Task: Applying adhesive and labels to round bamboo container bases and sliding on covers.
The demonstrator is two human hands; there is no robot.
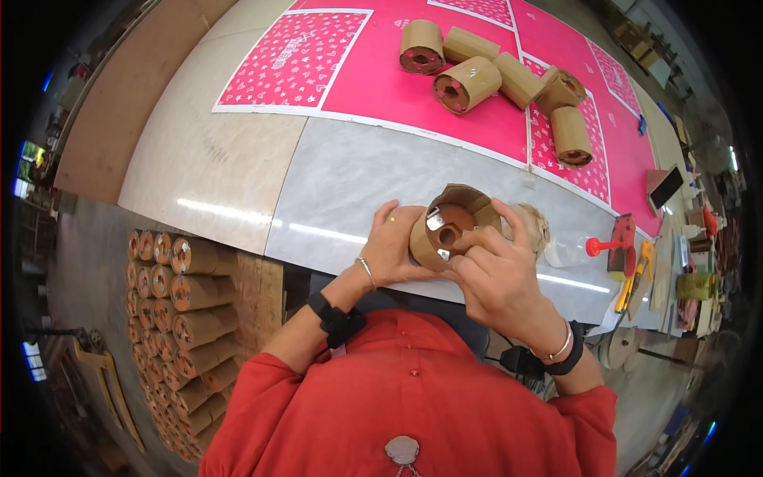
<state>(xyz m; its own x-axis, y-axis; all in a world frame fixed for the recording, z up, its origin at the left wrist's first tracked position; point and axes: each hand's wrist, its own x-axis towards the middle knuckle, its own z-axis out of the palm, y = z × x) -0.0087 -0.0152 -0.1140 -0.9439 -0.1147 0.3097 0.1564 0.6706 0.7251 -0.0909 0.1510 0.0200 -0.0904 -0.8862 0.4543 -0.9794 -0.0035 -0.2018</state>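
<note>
Over the near edge of the grey tabletop (334, 175) I hold a cardboard-wrapped cylinder (429, 242), its open end tilted toward me. Inside shows a brown-orange round face with a central hole and small whitish, shiny patches. My left hand (393, 248) is closed round the cylinder's left side and underside. At its right rim, my right hand (494, 270) has one finger outside the wall and others curled into the opening. Whether those fingers also pinch something small is hidden. A crumpled pale, clear wad (534, 226) lies just beyond my right hand.
Several similar cylinders (469, 83) lie on pink patterned sheets (373, 79) across the table. More are stacked (199, 294) at my lower left. To the right are a red tape dispenser (621, 246), a yellow-handled cutter (644, 258) and a dark-screened device (666, 189).
</note>
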